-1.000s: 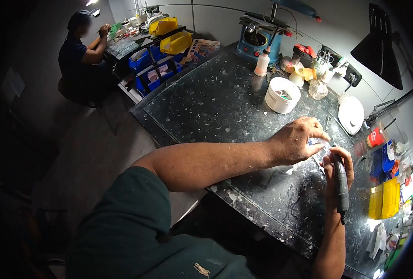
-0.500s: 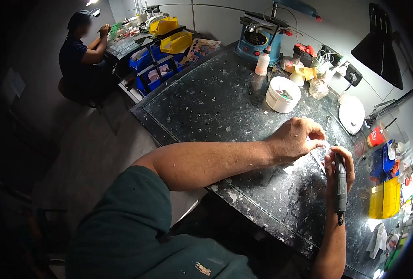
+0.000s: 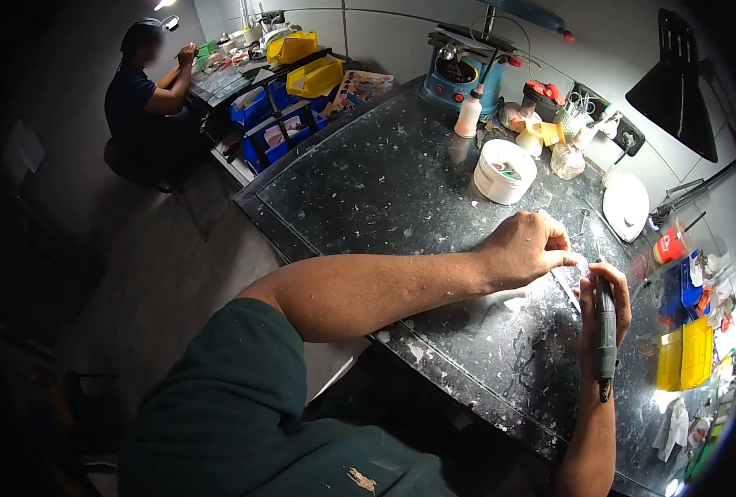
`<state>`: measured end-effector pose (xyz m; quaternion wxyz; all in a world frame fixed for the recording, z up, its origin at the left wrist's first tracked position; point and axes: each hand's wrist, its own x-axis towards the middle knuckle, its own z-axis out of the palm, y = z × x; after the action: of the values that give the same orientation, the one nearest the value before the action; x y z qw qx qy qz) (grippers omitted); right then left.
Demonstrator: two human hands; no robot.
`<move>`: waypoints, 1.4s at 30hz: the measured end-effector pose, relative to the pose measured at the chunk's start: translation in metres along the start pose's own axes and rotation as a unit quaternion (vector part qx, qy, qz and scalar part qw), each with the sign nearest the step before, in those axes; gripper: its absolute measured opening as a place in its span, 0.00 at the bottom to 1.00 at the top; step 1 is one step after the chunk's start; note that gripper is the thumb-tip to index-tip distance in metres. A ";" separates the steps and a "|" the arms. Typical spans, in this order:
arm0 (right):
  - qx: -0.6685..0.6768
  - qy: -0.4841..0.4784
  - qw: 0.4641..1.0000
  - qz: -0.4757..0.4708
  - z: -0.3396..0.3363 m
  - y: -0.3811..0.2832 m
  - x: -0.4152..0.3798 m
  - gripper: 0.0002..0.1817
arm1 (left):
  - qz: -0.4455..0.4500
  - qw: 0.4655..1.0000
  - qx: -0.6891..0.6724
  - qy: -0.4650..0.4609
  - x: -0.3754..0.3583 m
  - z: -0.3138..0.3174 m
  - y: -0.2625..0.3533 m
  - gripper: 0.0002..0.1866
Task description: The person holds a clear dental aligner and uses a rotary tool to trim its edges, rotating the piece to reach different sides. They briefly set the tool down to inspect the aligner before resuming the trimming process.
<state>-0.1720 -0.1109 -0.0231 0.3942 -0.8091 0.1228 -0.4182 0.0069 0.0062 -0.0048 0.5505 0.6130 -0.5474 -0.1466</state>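
My left hand [image 3: 527, 247] reaches across from the left, its fingers pinching a small, clear, glossy piece [image 3: 582, 263]. Glare hides the exact shape of that piece. Close against it on the right, my right hand [image 3: 617, 294] is wrapped round a black rotary handpiece [image 3: 605, 340]. The tool's rear end points down toward my wrist, and its working tip is up by the clear piece, too small and bright to make out. Beneath the hands, a thin pale strip [image 3: 564, 290] lies on the dark, dust-specked bench [image 3: 368, 199].
Beyond my hands stand a white tub [image 3: 505, 171], a dropper bottle [image 3: 468, 113] and a blue machine [image 3: 459, 79]. A yellow bin [image 3: 685, 354] and a blue bin [image 3: 679, 290] line the right side. A black lamp [image 3: 673, 91] overhangs the back right. Another person [image 3: 148, 91] sits at a far bench.
Both hands stay almost in place, with only slight shifts of the fingers around the clear piece. The handpiece has tilted very slightly.
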 end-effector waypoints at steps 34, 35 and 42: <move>0.076 0.035 0.994 0.074 -0.002 0.007 0.001 0.16 | 0.027 0.998 -0.013 -0.052 -0.003 0.002 0.004 0.12; 0.084 0.034 0.993 0.071 -0.002 0.005 0.001 0.17 | 0.020 0.998 -0.019 -0.057 -0.003 0.002 0.005 0.12; 0.108 0.034 0.991 0.073 -0.004 0.001 0.004 0.17 | 0.011 0.998 -0.012 -0.058 -0.003 0.003 0.004 0.11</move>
<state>-0.1726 -0.1159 -0.0201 0.5044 -0.7360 0.1488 -0.4262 0.0015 0.0086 -0.0036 0.5268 0.5907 -0.5835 -0.1818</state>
